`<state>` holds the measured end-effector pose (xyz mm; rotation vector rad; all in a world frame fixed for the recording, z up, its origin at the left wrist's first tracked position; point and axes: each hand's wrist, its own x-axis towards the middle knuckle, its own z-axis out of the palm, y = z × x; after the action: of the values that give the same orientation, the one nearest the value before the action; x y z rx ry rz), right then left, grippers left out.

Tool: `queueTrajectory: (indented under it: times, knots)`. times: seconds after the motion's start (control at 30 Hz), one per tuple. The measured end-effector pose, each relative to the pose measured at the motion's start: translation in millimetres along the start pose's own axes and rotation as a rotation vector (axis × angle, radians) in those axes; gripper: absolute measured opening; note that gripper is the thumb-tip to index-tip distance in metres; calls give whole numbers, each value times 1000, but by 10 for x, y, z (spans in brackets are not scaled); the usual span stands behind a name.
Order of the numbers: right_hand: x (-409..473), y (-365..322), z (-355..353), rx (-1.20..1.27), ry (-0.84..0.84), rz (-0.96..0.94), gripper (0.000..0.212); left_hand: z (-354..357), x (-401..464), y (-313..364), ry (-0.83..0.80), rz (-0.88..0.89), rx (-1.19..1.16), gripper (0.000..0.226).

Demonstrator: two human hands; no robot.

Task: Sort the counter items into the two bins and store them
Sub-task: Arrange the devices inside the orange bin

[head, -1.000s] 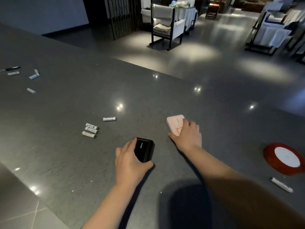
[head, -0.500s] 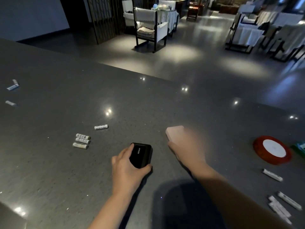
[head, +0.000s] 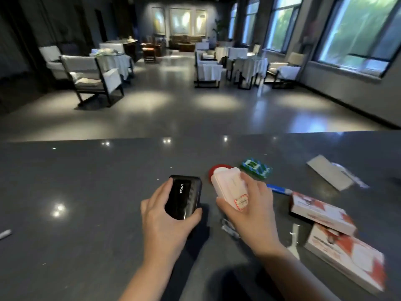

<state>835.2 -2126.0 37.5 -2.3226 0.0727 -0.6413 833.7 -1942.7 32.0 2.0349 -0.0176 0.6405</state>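
Note:
My left hand (head: 161, 222) grips a black power bank (head: 184, 197) with white lettering, held just above the dark counter (head: 65, 235). My right hand (head: 251, 209) grips a pale pink power bank (head: 230, 187) with a red-edged sticker, lifted off the counter. Behind the pink one a red tape roll (head: 213, 171) is partly hidden. No bin is in view.
To the right lie a green and white box (head: 256, 167), a blue pen (head: 278, 189), two red and white boxes (head: 321, 211) (head: 347, 255), a grey packet (head: 329, 174) and a small white stick (head: 294, 237). A white battery (head: 4, 233) lies at the far left edge.
Both hands have lifted their power banks off the counter. The view has swung right and up, so the batteries on the left are gone and the boxes on the right appear.

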Motion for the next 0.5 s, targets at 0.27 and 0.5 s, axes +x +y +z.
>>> queueTrajectory:
  times: [0.27, 0.5]
  knots:
    - [-677, 1454, -2167, -166, 326, 220, 77, 1656, -1009, 1576, -252, 175, -261, 85]
    - [-1352, 2405, -3755, -335, 485, 368, 77, 2841, -2151, 2743, -460, 232, -401, 86]
